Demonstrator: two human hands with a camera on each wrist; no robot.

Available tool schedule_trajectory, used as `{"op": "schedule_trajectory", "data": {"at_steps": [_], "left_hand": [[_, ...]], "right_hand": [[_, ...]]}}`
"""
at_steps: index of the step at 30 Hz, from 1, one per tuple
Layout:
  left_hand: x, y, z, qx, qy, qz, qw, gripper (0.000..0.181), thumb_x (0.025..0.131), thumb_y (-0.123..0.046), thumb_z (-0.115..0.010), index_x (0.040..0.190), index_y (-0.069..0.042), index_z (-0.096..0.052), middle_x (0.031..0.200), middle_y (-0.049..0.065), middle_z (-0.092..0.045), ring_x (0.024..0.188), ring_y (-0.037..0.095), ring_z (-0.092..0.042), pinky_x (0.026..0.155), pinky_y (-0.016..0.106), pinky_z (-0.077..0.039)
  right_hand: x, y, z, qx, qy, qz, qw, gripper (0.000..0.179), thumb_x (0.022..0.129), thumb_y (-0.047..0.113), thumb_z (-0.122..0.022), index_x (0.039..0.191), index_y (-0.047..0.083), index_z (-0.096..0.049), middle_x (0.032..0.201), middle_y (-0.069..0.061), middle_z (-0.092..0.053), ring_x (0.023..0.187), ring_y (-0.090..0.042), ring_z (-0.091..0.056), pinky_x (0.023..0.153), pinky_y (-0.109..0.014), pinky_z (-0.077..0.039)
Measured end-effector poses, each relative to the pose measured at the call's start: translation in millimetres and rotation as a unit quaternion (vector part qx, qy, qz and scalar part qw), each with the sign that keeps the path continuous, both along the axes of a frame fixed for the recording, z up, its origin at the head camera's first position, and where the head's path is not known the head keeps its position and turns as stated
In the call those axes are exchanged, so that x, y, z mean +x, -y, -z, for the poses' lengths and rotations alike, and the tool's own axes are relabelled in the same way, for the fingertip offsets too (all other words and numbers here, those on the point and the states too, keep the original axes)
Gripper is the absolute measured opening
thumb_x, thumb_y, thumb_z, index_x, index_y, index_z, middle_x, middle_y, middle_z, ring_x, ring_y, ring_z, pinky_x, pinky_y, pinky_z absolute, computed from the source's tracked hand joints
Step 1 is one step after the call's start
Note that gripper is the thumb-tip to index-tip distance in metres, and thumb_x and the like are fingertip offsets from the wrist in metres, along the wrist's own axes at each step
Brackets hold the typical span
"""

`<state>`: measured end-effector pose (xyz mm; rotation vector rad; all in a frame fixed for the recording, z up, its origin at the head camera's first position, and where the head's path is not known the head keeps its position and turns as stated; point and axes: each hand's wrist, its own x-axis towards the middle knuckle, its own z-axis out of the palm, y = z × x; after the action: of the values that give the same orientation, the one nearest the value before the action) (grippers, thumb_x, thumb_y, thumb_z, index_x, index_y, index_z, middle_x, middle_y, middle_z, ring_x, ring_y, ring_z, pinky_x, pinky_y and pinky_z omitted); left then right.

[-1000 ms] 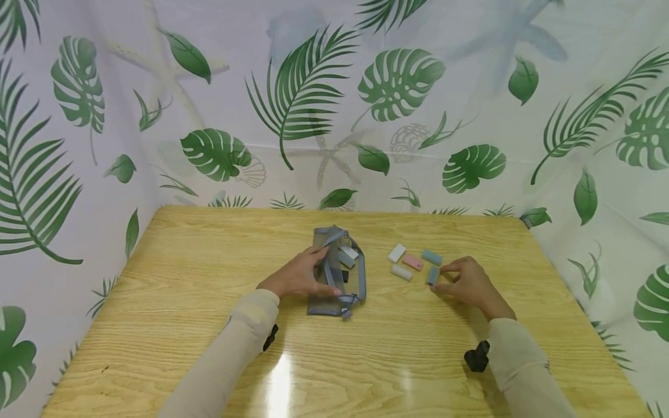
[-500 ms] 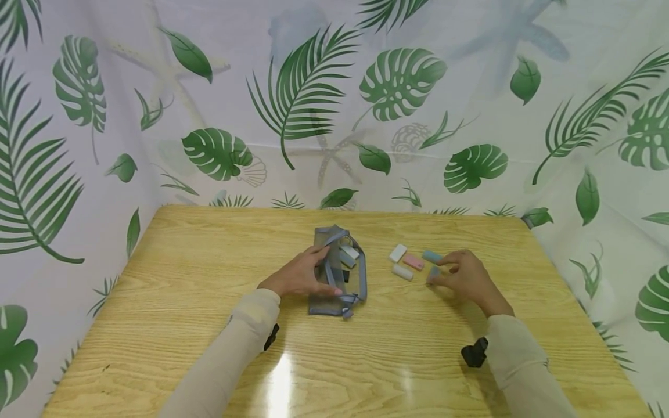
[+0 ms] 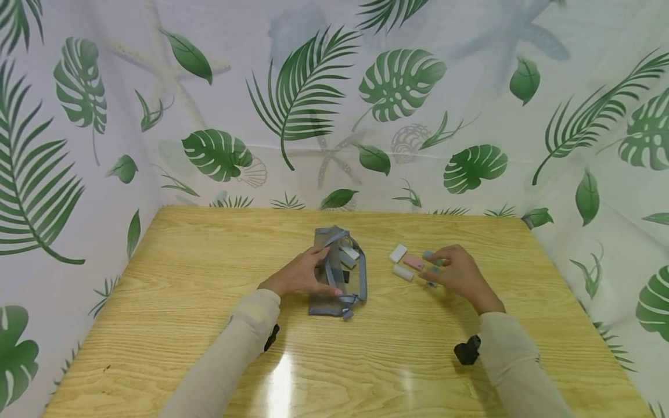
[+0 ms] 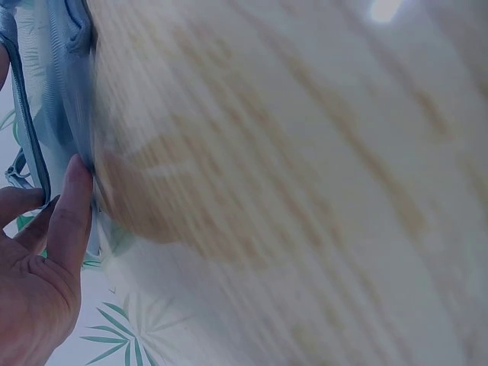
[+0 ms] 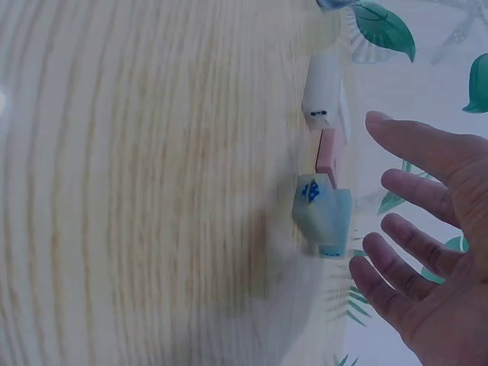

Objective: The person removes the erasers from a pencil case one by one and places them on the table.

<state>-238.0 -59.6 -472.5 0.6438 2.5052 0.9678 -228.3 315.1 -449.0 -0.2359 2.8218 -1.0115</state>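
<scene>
My left hand (image 3: 298, 274) grips the opening of a see-through mesh pouch (image 3: 362, 278) with blue-grey trim, thumb near and fingers far. Inside it lie a white block (image 3: 349, 252) and a few other small items. To the right, my right hand (image 3: 462, 276) hovers over two small blue erasers, fingers straight and spread, nothing held. The right wrist view shows the nearer eraser (image 5: 311, 210) with a dark blue print and the light blue eraser (image 5: 343, 221) behind it. Fingers partly cover both in the head view.
Left of the blue erasers lie a pink eraser (image 3: 413, 262), a white eraser (image 3: 398, 253) and an off-white eraser (image 3: 402, 272). The wooden table (image 3: 209, 244) meets a leaf-patterned cloth (image 3: 324, 174) at its back edge.
My right hand has moved left from the nearer blue eraser's right side to over both blue erasers. My left hand and the pouch stay in place.
</scene>
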Motion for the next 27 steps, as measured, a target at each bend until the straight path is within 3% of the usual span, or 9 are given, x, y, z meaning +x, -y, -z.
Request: {"op": "schedule_trajectory", "data": {"at_steps": [13, 18, 27], "left_hand": [[-1.4, -0.8, 2.3, -0.006, 0.002, -0.002, 1.0000, 0.114, 0.080, -0.053, -0.083, 0.162, -0.006, -0.019, 0.166, 0.016, -0.019, 0.150, 0.035, -0.025, 0.118, 0.049, -0.032], [-1.5, -1.2, 3.2, -0.009, 0.001, -0.003, 1.0000, 0.113, 0.080, -0.053, -0.083, 0.162, -0.006, -0.019, 0.166, 0.015, -0.019, 0.151, 0.035, -0.024, 0.118, 0.049, -0.031], [-0.6, -1.6, 2.8, -0.014, 0.000, -0.002, 0.9999, 0.113, 0.081, -0.053, -0.082, 0.162, -0.007, -0.019, 0.166, 0.015, -0.019, 0.150, 0.036, -0.025, 0.118, 0.049, -0.031]], "right_hand": [[-2.5, 16.8, -4.2, 0.004, -0.050, -0.026, 0.9984, 0.042, 0.089, 0.021, -0.081, 0.119, -0.007, -0.071, 0.131, -0.028, -0.051, 0.114, -0.048, -0.053, 0.091, -0.060, -0.050], [-4.6, 25.6, -3.4, -0.021, -0.046, -0.030, 0.9983, 0.041, 0.088, 0.020, -0.082, 0.117, -0.007, -0.071, 0.132, -0.028, -0.050, 0.117, -0.049, -0.051, 0.094, -0.062, -0.048], [-8.7, 46.7, -1.3, -0.014, -0.068, -0.055, 0.9961, 0.040, 0.086, 0.021, -0.084, 0.113, -0.006, -0.073, 0.128, -0.026, -0.054, 0.112, -0.045, -0.054, 0.094, -0.059, -0.048]]}}
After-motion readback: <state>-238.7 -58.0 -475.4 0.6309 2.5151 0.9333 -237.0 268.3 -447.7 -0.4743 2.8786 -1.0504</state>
